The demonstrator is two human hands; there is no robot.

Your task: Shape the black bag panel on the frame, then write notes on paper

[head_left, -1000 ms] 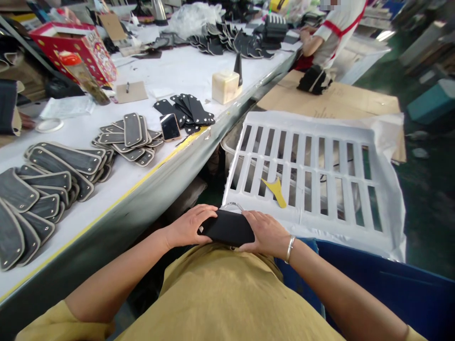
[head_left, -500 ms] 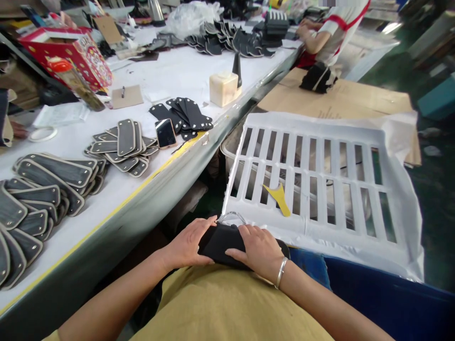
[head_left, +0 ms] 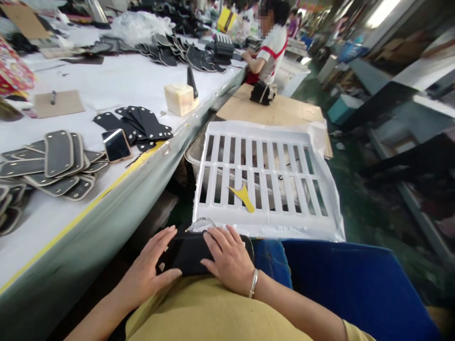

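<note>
My left hand [head_left: 147,267] is spread, thumb well apart from the fingers, around the left end of a black panel [head_left: 190,255]; I cannot tell how firmly it touches. My right hand [head_left: 229,258] lies over the panel's right part, fingers slightly parted and thumb out to the side. The panel is close against my yellow shirt [head_left: 213,312], near the near left corner of the white slatted rack [head_left: 231,220]. A forked yellow piece [head_left: 243,198] lies on the rack, toward that same corner. On the white table [head_left: 117,80], a phone [head_left: 116,145] rests by the yellow-striped edge, between studded black strips [head_left: 142,121] and pale-rimmed grey pieces [head_left: 59,154].
</note>
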